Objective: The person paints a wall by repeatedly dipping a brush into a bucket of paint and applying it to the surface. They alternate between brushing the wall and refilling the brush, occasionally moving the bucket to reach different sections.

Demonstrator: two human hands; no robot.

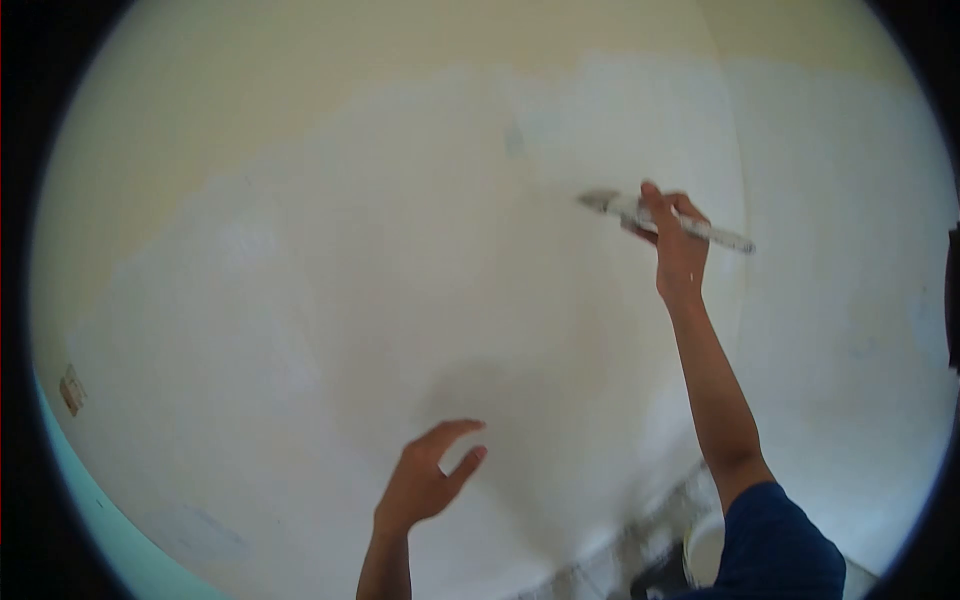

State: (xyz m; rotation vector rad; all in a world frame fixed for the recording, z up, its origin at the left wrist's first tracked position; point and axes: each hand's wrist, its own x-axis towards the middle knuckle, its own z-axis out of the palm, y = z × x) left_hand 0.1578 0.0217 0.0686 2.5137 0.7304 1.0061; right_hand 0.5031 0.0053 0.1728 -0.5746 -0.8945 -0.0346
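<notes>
My right hand grips a paintbrush by its handle, fingers wrapped round it near the ferrule. The brush lies nearly level, its bristles pointing left and right at the wall. White paint covers the lower and middle wall, with an uneven upper border against the yellowish surface above. Lower down, my left hand is held up before the wall, thumb and fingers apart with nothing between them. A bluish-grey smudge shows on the wall up and left of the bristles.
A white bucket stands on the stained floor at the bottom right, partly hidden by my sleeve. The wall meets another wall in a corner at right. An outlet-like brown patch sits at far left, beside a turquoise surface.
</notes>
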